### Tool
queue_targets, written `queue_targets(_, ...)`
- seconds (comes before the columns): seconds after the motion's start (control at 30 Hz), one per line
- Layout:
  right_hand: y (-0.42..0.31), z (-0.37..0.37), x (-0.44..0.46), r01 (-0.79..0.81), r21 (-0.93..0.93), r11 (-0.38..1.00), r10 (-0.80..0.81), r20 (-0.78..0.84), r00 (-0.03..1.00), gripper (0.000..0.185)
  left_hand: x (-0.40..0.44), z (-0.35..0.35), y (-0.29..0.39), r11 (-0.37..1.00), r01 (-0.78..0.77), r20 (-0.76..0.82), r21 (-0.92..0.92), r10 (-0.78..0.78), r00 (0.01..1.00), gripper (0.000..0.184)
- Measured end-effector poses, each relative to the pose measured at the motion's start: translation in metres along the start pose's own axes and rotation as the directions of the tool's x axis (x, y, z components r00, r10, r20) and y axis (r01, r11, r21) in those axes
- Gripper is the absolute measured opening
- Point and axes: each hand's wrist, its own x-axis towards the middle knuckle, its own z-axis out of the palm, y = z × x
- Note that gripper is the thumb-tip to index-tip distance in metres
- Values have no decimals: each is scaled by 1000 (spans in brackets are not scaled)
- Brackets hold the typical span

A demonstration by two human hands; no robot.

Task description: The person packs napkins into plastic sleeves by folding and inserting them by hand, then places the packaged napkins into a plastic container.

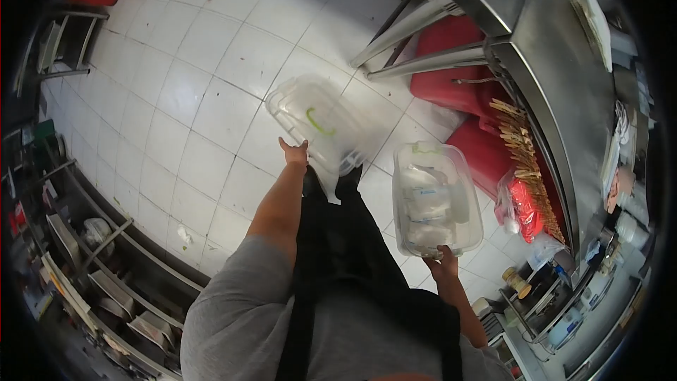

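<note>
Currently, a clear lid (296,109) and a clear tub (471,204) are being handled

The lid, thin and round-cornered with a curved green handle (321,121), is being met along its near edge by the left hand (296,152), in front of the feet; its thumb is being held apart, and whether the fingers are gripping cannot be told. Beside the right leg, the oblong tub's near rim is being gripped by the right hand (444,266). Crumpled, filmy bags (427,204) are being contained by its smooth walls. Rightward, room is being narrowed by red plastic bins (486,152), rough wooden sticks (518,137) and the hard steel edge of a counter (532,92). Beyond the lid and leftward, glossy tiled floor (211,56) is being left open, bounded by metal shelving (106,240).
</note>
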Motion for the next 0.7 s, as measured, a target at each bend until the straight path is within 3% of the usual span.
queue_targets(0.03,-3,-7,-7,-13,7,1000,14,-30,999,67,-12,-4,-4,981,2,-139,192,25,990,103)
queue_targets(0.07,22,31,36,-23,-7,1000,24,47,999,68,24,-24,12,959,-79,-114,273,113,987,103)
queue_targets(0.13,22,22,47,14,-60,998,-9,78,997,70,6,-39,-21,894,-166,32,416,167,985,104)
queue_targets(0.17,24,28,53,9,-101,995,1,99,995,71,-5,-57,-52,716,-315,123,623,309,943,102)
queue_targets(0.2,26,41,61,12,-151,988,5,109,994,71,-24,-77,-74,589,-403,269,700,305,914,97)
queue_targets(0.23,27,58,71,18,-200,980,7,121,993,71,-49,-96,-91,432,-412,399,802,126,908,93)
queue_targets(0.27,30,77,83,23,-245,969,10,134,991,71,-80,-111,-104,362,-435,476,824,-28,879,93)
queue_targets(0.3,36,95,101,39,-257,966,11,190,982,71,-90,-130,-148,347,-477,522,807,-42,852,90)
queue_targets(0.33,39,113,118,56,-267,962,11,244,970,70,-177,-124,-89,181,-344,376,921,-194,906,86)
queue_targets(0.37,42,139,126,84,-278,957,-5,276,961,68,-203,-126,-84,139,-368,383,919,-102,918,82)
queue_targets(0.53,52,266,209,84,-290,953,30,370,928,63,-198,-131,-99,229,-334,338,914,27,941,78)
queue_targets(0.7,63,382,258,184,-333,925,-21,438,899,62,-199,-138,-101,252,-329,312,910,106,944,77)
